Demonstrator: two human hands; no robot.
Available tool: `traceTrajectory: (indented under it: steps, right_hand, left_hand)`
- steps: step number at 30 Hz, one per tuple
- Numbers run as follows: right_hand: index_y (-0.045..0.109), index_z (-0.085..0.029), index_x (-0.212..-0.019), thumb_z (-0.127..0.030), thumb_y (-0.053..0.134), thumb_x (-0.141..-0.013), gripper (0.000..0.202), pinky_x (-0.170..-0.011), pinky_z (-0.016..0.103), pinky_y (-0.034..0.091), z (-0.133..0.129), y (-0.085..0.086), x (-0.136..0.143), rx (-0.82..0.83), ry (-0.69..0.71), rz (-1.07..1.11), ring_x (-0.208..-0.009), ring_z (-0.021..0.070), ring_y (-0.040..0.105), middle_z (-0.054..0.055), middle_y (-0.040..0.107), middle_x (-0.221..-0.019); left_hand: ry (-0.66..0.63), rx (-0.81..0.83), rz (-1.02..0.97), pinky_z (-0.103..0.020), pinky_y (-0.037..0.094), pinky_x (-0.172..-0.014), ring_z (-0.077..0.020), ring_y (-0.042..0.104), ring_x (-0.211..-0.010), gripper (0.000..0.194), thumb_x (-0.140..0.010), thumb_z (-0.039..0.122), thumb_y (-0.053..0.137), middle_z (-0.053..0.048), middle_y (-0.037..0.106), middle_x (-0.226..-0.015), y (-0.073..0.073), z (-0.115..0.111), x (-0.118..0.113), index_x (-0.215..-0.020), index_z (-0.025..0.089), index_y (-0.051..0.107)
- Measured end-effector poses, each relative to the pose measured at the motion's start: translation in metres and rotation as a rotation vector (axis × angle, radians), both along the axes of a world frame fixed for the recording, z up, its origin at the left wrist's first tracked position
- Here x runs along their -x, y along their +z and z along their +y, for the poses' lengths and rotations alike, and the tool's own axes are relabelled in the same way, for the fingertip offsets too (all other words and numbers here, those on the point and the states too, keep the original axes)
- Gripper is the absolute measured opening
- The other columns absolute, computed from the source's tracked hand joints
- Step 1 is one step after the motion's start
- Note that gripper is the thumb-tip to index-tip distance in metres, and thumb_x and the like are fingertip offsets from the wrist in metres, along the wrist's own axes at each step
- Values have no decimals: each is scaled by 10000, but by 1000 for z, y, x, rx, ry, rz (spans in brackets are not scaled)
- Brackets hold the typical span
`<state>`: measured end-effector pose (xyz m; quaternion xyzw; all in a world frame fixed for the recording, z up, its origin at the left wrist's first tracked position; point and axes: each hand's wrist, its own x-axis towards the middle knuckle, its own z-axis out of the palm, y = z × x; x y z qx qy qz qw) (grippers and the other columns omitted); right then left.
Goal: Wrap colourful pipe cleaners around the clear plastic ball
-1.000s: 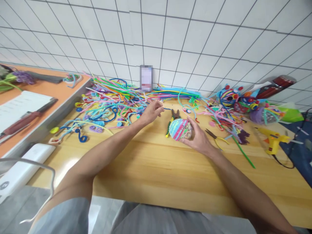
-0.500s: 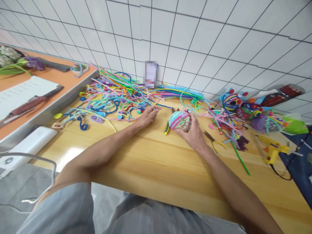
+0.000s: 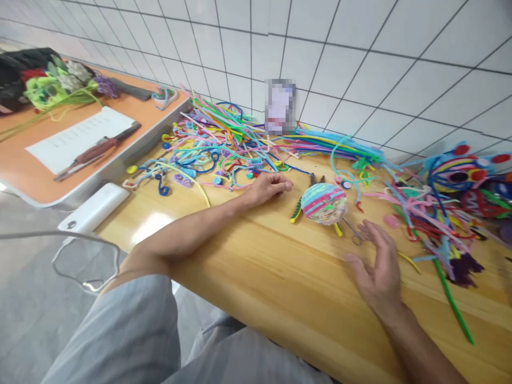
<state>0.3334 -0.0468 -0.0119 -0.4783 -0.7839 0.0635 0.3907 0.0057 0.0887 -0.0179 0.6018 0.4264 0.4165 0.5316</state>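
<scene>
A round ball wrapped in blue, pink and pale stripes rests on the wooden table, on top of green-and-yellow-handled pliers. To its right, my right hand hovers with fingers apart, holding nothing and not touching the ball. Small scissors lie between that hand and the ball. My left hand is left of the ball, its fingers curled and pressed together; whether something small is in them cannot be made out.
Piled pipe cleaners line the wall, with more strands at the right. A phone leans on the wall. A white power strip lies left. A decorated figure stands back right. An orange table adjoins at the left.
My right hand has let go of the ball and moved away to the right, opening. The ball now sits by itself. The view has shifted, while my left hand keeps its curled pose.
</scene>
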Motion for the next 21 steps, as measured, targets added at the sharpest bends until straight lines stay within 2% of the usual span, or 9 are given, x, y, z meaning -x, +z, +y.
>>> traceTrajectory:
  steps: [4,6,8,11,17,21]
  right_hand:
    - [392,-351,-1680,-341,677,-994,744,-1047,744,551,-1,2,-2,-23,40,-49,-1308,494,628,192,662,-1405]
    - [391,-350,-1680,-362,656,-1007,723,-1024,731,565,-1,1,-3,-29,72,-67,-1290,485,640,185,664,-1415]
    - [414,-318,-1671,-358,640,-1022,688,-1032,702,568,-1,1,-3,-48,84,-79,-1283,460,650,187,666,-1424]
    - [478,-297,-1630,-306,655,-1022,633,-1040,639,588,-3,3,1,-97,105,-97,-1250,406,690,163,702,-1391]
    - [564,-251,-1547,-183,679,-1002,561,-959,502,655,-8,6,18,-154,228,-138,-1151,317,757,140,764,-1266]
    - [628,-212,-1456,-170,667,-1009,451,-962,471,658,-10,10,32,-153,260,-161,-1114,293,773,141,784,-1223]
  left_hand:
    - [-10,-8,38,-255,367,-553,-100,518,-548,552,-888,704,701,23,589,-636,2,-5,0,-753,178,604]
    - [-19,-59,64,-257,353,-559,-96,482,-555,569,-950,719,624,36,549,-628,4,-7,0,-742,194,555]
    - [-22,-115,69,-261,349,-573,-101,454,-577,547,-965,710,616,48,522,-637,6,-8,-1,-774,204,534]
    - [2,-169,69,-263,347,-590,-110,430,-614,514,-889,685,733,61,504,-670,11,-9,-3,-841,210,543]
    - [21,-243,128,-266,341,-612,-113,430,-644,434,-872,578,778,43,529,-708,18,-10,-5,-821,192,588]
    - [13,-262,151,-269,340,-607,-110,415,-625,392,-873,509,783,48,521,-682,34,-8,-1,-777,195,569]
